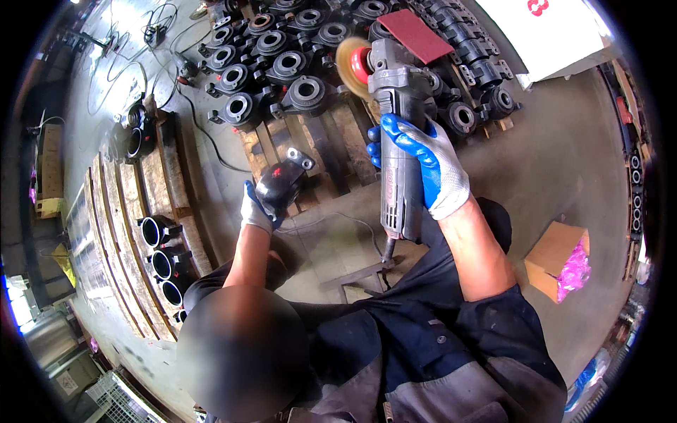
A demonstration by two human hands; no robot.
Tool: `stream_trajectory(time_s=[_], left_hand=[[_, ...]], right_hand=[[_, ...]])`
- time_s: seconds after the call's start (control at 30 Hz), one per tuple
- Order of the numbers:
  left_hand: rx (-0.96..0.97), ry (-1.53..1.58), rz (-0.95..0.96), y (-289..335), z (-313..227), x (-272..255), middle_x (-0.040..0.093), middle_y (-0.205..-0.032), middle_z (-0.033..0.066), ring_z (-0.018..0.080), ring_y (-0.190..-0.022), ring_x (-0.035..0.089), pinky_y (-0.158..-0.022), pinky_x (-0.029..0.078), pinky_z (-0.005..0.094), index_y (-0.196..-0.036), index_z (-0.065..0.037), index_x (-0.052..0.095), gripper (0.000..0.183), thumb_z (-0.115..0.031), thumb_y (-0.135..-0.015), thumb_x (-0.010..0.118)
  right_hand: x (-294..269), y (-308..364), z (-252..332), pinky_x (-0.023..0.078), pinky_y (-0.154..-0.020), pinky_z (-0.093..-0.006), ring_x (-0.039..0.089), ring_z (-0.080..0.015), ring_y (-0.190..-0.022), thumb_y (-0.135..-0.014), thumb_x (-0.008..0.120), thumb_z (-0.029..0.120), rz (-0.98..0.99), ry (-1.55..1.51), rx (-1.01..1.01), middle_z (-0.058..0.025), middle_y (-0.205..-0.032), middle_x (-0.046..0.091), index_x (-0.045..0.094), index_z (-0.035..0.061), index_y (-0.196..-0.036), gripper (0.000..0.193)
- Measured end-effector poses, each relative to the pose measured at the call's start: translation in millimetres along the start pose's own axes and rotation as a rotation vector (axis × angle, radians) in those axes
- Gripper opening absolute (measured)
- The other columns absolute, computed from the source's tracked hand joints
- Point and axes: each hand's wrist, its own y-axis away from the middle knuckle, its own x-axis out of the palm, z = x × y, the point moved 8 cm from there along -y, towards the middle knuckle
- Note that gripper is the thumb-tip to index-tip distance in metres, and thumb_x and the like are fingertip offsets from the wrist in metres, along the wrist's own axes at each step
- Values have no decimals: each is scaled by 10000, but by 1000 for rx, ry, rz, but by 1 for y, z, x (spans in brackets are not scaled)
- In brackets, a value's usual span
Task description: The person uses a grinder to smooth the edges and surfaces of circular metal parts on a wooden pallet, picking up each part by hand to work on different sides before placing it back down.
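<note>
My right hand (438,169), in a white glove with blue coating, is wrapped round the body of a grey angle grinder (400,194). The grinder stands head away from me, its tan abrasive disc (350,65) on a red backing at the upper left. My left hand (255,211), gloved alike, grips a black cast metal part (281,185) with a small bored end at its upper right and a red mark on top. That part is held over the near edge of a wooden pallet (328,144), apart from the disc. Some left fingers are hidden beneath the part.
Many black ringed castings (289,65) cover the pallet's far side, with a dark red flat sheet (415,35) over some. Another pallet (123,233) at left bears several black rings (162,264). A cardboard box (546,264) stands at right. Cables (204,130) trail across the floor.
</note>
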Motion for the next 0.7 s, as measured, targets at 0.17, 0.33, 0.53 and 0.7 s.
stream_trajectory(time_s=[0.17,0.33,0.53,0.7], left_hand=[[493,-826,125,-1,-47,19,511,-1524,58,263,-1356,519,-1160,412,403,-1493,-174,497,636,-324,-888,617],[631,-641,89,-35,-27,45,565,-1440,25,267,-1304,555,-1097,436,403,-1414,-224,557,523,-366,-911,560],[539,317,-257,-31,-28,61,665,-1256,92,310,-1137,649,-960,512,423,-1290,-154,619,354,-252,-964,523],[282,726,-116,-35,13,86,641,-1326,122,273,-1200,622,-1044,475,414,-1333,-45,597,452,-339,-1020,454]], right_hand=[[-14,5,6,626,-773,-365,730,-221,-843,-892,787,228,-27,-24,-30,-136,-1014,713,579,17,-1271,481],[-17,12,8,620,-770,-375,729,-226,-850,-887,785,236,-33,12,0,-138,-1020,714,573,15,-1291,506],[-25,14,8,622,-782,-386,730,-234,-852,-875,791,229,-55,0,7,-150,-1031,714,566,4,-1304,535],[-12,16,10,625,-792,-393,730,-236,-857,-869,796,227,-3,-6,-6,-155,-1035,715,563,-3,-1309,548]])
